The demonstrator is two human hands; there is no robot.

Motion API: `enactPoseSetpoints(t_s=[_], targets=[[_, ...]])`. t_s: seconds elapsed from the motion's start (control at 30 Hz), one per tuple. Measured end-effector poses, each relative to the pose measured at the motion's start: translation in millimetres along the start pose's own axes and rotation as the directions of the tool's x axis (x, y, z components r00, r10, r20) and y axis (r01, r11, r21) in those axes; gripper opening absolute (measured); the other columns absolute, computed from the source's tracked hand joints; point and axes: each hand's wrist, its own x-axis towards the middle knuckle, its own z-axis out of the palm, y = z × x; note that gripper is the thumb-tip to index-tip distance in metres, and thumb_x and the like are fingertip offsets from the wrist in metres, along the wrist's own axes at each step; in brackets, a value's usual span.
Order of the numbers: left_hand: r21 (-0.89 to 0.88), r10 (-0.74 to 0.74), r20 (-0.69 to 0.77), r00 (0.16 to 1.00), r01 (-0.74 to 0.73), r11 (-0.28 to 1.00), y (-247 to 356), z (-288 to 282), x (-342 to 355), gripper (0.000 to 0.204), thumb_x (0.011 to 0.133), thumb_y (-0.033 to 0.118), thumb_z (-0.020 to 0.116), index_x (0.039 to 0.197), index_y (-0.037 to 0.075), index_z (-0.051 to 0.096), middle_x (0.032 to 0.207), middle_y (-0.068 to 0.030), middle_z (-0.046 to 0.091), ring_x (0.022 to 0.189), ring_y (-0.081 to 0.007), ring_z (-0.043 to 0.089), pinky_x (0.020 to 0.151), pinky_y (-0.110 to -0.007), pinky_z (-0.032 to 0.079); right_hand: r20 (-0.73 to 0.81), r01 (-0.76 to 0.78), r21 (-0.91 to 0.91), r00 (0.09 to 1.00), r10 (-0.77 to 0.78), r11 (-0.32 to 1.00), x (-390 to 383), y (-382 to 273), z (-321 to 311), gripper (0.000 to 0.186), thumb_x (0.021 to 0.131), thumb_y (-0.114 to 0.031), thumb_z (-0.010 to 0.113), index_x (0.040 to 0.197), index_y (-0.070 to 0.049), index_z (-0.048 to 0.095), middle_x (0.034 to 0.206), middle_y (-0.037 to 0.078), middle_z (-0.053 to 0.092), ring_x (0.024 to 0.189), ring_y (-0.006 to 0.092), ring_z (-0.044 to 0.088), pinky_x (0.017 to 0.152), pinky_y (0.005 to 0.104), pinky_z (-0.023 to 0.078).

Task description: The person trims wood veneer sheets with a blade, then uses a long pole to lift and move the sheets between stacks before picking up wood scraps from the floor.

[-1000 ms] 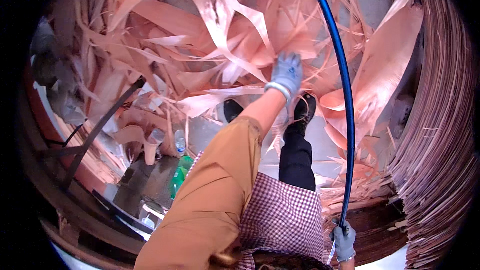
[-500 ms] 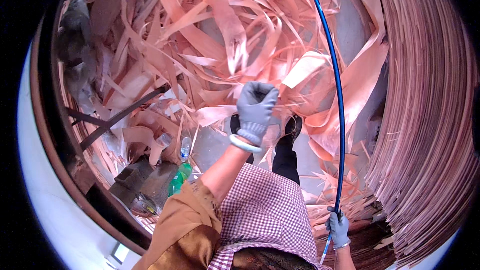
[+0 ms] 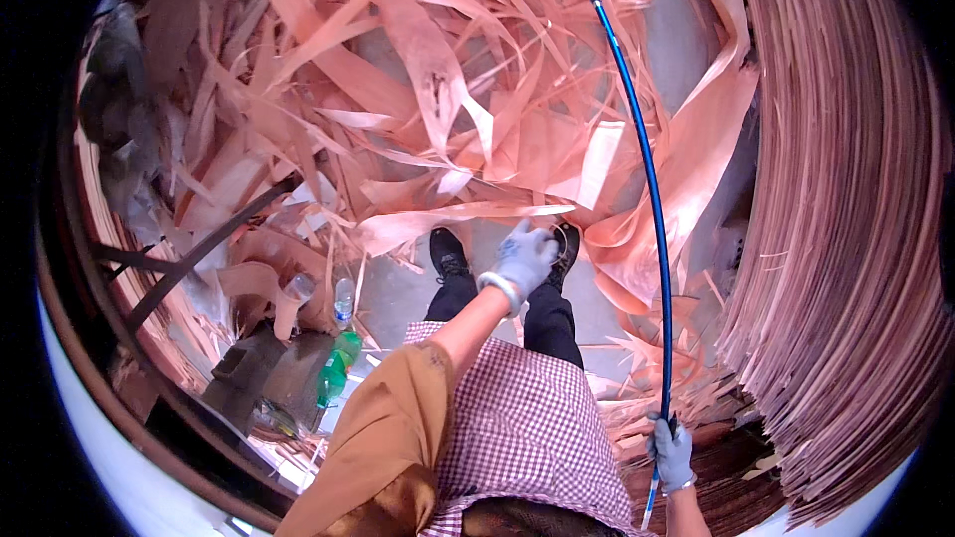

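Right hand (image 3: 671, 452) clasps blue pole (image 3: 662, 249)!
Left hand (image 3: 526, 255)? I can't tell its grip; stacked sheets (image 3: 836, 219) line the floor's (image 3: 396, 288) right edge.

At left, green bottle (image 3: 346, 348) near clear bottle (image 3: 344, 302), dark bars (image 3: 214, 242) meeting at an angle, at right, tall stack (image 3: 836, 209) of thin brown sheets, grey floor (image 3: 393, 293) below

You wore grey gloves (image 3: 525, 257), with a pale bangle (image 3: 500, 291) and loose mustard-brown sleeve (image 3: 383, 423) on your left arm. A maroon-and-white checked apron (image 3: 527, 393) hung over your dark trousers (image 3: 553, 326), above black laced shoes (image 3: 450, 253).
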Motion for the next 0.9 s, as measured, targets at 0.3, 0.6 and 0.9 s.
enactPoseSetpoints(t_s=[0.3,0.6,0.9], targets=[[0.18,-0.036,-0.005,0.999,0.036,0.983,-20.9,77.6,126.7,0.034,0.072,0.028,0.062,0.1,0.008,0.063,0.106,-0.0215,0.055,0.101,-0.0349,0.053,0.085,-0.04,0.043,-0.029,-0.115,0.047,0.993,0.116,0.992,11.8,45.6,17.4,0.036,0.086,-0.029,0.061,0.102,0.002,0.057,0.058,0.0,0.053,0.045,0.0062,0.046,0.042,0.0195,0.037],[0.429,-0.047,-0.463,0.885,0.27,0.862,-97.7,14.9,138.2,0.07,0.076,0.034,0.062,0.133,0.003,0.034,0.133,-0.0243,0.036,0.118,-0.0397,0.042,0.099,-0.041,0.036,0.06,-0.114,0.187,0.993,0.105,0.976,22.8,44.8,42.4,0.035,0.086,-0.027,0.059,0.1,0.005,0.056,0.058,0.002,0.053,0.047,0.0076,0.048,0.044,0.0197,0.038],[0.288,-0.396,-0.378,0.837,0.513,0.809,-108.6,-60.1,149.6,0.048,0.078,0.035,0.058,0.118,0.008,0.051,0.122,-0.0161,0.049,0.106,-0.0379,0.051,0.089,-0.045,0.042,0.028,-0.145,0.093,0.989,0.143,0.985,22.7,21.2,59.8,0.019,0.084,-0.007,0.051,0.097,0.007,0.056,0.057,0.001,0.05,0.05,0.0094,0.05,0.046,0.021,0.04]])
